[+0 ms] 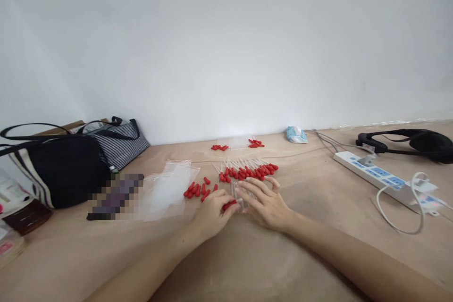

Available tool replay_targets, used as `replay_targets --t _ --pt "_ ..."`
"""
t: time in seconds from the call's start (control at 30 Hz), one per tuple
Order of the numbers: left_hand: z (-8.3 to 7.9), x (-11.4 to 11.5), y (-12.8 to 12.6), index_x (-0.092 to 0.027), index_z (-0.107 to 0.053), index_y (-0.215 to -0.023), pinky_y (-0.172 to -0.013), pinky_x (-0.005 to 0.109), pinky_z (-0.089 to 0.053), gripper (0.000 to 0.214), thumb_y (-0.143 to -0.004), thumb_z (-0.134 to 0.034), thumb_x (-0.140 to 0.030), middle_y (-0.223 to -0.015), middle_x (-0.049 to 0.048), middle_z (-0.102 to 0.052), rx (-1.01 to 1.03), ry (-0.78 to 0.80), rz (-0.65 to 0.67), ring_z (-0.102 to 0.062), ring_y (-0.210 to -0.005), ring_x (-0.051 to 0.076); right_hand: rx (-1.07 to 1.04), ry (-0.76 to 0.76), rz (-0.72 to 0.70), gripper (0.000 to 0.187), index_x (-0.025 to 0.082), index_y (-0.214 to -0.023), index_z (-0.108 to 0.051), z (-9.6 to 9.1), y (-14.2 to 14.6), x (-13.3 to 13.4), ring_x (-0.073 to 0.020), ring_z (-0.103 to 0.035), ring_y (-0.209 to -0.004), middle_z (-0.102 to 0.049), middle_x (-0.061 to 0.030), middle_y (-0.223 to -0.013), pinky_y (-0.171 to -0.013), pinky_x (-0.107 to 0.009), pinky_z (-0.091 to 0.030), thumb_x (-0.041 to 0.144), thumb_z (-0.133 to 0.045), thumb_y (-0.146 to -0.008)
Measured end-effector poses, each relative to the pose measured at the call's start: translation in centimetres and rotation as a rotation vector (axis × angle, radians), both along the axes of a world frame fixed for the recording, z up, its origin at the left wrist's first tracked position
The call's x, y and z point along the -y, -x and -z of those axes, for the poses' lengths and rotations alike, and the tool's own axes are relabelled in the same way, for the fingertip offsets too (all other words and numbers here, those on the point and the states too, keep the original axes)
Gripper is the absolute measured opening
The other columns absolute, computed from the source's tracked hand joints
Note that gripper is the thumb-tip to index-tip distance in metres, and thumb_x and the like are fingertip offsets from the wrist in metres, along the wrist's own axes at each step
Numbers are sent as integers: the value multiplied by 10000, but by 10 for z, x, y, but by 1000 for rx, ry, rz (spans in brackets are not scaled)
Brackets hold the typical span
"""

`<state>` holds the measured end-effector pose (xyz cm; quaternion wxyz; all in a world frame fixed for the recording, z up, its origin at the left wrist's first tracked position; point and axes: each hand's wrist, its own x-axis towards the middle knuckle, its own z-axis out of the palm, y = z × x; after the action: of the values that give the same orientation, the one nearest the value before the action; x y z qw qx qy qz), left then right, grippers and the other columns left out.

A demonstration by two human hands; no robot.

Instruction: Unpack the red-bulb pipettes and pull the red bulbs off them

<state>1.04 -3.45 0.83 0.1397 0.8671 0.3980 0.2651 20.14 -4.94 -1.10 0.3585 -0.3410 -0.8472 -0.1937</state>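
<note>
Low over the table, my left hand [213, 211] is closed, with a red rubber bulb [228, 205] between thumb and fingers; more than one may be there. Beside it my right hand [268, 204] has its fingers stretched and spread over clear narrow tubes [235, 189], touching or nearly touching them. Just beyond my hands lies a row of pale thin sticks or tubes with red bulb ends [247, 172]. Loose red bulbs [194, 189] lie to the left of my left hand. My fingers partly hide the clear tubes.
Clear zip bags [166, 188] lie at left, near a blurred dark object [118, 198]. Farther left stand a black bag [67, 165] and a striped bag [122, 144]. More red-ended pieces [255, 143] and a blue-white packet [296, 135] lie near the wall. A power strip [382, 178] and black headset [406, 144] lie right.
</note>
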Motion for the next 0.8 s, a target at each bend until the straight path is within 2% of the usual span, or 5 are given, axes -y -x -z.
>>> replay_targets --t 0.17,0.3,0.53,0.67,0.8 --pt "13 10 12 -199 -647 -789 -642 295 -366 302 -869 -416 -376 -662 32 -563 -109 -281 120 -487 -661 151 35 51 -87 204 269 -907 -618 12 -6 2 -116 -490 -704 -589 47 -562 -924 -396 -108 254 -416 -880" --pt "19 14 20 -197 -638 -708 -645 306 -376 357 -884 -382 -374 -619 34 -538 -145 -317 155 -466 -640 149 60 155 -88 226 257 -832 -615 14 -4 9 -121 -475 -682 -582 35 -546 -885 -388 -135 286 -395 -876" --pt "21 15 23 -177 -586 -627 -589 274 -384 366 -891 -373 -316 -599 36 -501 -91 -317 167 -456 -631 147 12 179 -118 200 247 -791 -617 10 -6 9 -124 -475 -675 -556 37 -536 -867 -392 -163 274 -425 -844" --pt "24 11 37 -182 -585 -641 -579 259 -395 327 -880 -388 -288 -604 30 -500 18 -308 62 -470 -619 141 -78 230 -5 227 226 -747 -620 10 -14 6 -140 -462 -675 -540 17 -548 -841 -390 -195 249 -414 -838" --pt "17 2 49 -187 -611 -815 -595 244 -425 242 -863 -400 -296 -715 27 -538 120 -249 -155 -520 -652 134 -147 285 108 263 212 -964 -600 10 -11 0 -152 -476 -723 -589 -11 -671 -823 -366 -217 181 -375 -833"
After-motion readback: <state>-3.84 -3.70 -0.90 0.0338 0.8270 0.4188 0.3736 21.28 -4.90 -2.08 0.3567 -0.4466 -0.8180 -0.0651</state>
